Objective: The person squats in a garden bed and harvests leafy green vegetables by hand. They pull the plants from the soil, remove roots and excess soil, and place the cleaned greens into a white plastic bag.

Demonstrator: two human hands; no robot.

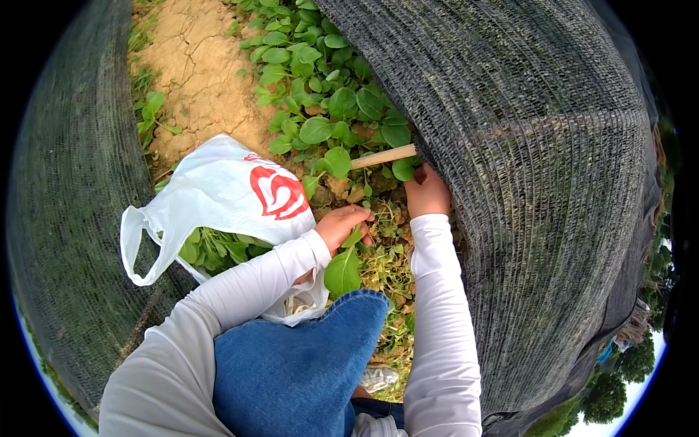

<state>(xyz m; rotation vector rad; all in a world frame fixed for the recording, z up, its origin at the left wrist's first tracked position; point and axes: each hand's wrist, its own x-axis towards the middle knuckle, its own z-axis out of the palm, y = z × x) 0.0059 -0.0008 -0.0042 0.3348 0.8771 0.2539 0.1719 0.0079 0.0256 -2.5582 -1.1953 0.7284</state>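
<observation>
Head view. The left hand (341, 226) is at the center of the scene, on the near side of a bed of green plants (317, 130). Its grip is closed on a leafy sprig (342, 275), the leaves of which hang toward the near side, below the palm. The right hand (429, 192) is farther out and to the right, against the edge of the right net (539, 218). Its fingertips are hidden; whether its grip is clenched or released cannot be told. A flat wooden stick (382, 156) lies just beyond it, its right end near the knuckles.

A white plastic bag (218, 182) with a red print is located left of the left hand. Its mouth and handles face left and near; loose greens (218, 251) show inside. Cracked soil (204, 80) extends on the far side, between the left net (73, 189) and the plants. Blue denim cloth (298, 364) occupies the near center; a light shoe (378, 377) is visible to its right.
</observation>
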